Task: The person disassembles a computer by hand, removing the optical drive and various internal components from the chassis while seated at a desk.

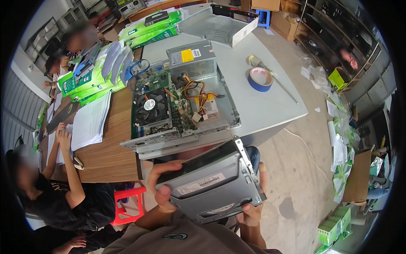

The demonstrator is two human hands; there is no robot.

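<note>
Here both hands grasp a grey drive point(213, 184) at chest height, just off the tabletop's point(270, 106) near edge: the left hand point(163, 182) at its left end, the right hand point(253, 207) beneath its right corner. A white rectangular label crosses the drive's upper face. Beyond it the open computer case point(182, 106) holds a black fan, coloured wires and a grey supply bearing a yellow sticker. Blue tape point(259, 79) lies right on bare tabletop; green boxes point(91, 78) crowd the left.

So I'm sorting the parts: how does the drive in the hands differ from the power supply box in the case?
The drive is flat, tilted, gripped by the left hand and right hand. The power supply box is taller, sits inside the open computer case, with coloured wires beside it. Both are grey metal with labels.
</note>
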